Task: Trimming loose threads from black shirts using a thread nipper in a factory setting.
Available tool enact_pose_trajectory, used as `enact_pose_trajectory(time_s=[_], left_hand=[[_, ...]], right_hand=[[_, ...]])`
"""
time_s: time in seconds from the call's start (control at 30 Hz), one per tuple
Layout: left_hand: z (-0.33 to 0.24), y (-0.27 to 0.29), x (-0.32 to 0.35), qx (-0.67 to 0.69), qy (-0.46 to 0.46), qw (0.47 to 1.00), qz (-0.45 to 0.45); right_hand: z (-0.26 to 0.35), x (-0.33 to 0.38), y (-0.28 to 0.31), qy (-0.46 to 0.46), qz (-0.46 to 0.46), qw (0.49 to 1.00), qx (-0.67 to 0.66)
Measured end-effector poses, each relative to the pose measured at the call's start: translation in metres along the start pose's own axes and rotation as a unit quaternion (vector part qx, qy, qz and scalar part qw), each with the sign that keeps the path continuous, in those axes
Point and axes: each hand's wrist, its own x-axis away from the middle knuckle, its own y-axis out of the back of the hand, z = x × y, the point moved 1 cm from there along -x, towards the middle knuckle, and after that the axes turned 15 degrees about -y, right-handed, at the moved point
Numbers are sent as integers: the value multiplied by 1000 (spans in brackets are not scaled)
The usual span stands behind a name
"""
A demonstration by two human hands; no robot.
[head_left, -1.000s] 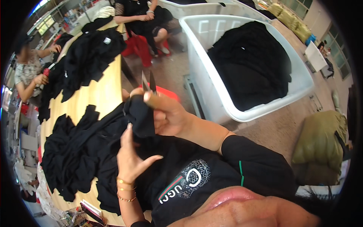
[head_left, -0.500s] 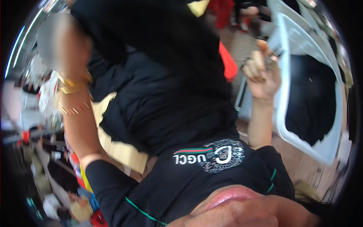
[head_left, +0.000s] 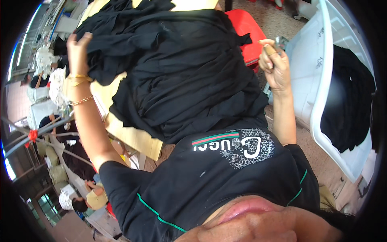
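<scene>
Black cloth (head_left: 189,76) spreads over the middle of the pale surface (head_left: 139,141). Far left, the left hand (head_left: 79,54) has a released grip, fingers parted; right, the right hand (head_left: 276,68) clenches a mostly hidden metal tool (head_left: 277,41). Beyond sits a red stool (head_left: 246,30); farther right, a white bin (head_left: 310,68) holds dark fabric (head_left: 346,101).

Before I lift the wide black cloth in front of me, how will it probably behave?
The black cloth will probably be floppy, because it lies in many soft folds and droops past the edge of the table. It may also drag when lifted, since it spreads wide. It seems unlikely to roll, lying loosely spread rather than bundled.
</scene>
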Motion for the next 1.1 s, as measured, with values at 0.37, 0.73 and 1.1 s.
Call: enact_pose_trajectory(time_s=[0.37, 0.73, 1.1], left_hand=[[144, -100, 56, -175, 101, 956, 214], [227, -133, -13, -271, 4, 930, 250], [282, -141, -71, -382, 17, 880, 280]], right_hand=[[-91, -7, 6, -196, 26, 975, -103], [-118, -7, 18, -239, 20, 966, -94], [-137, -9, 16, -197, -2, 978, -71]])
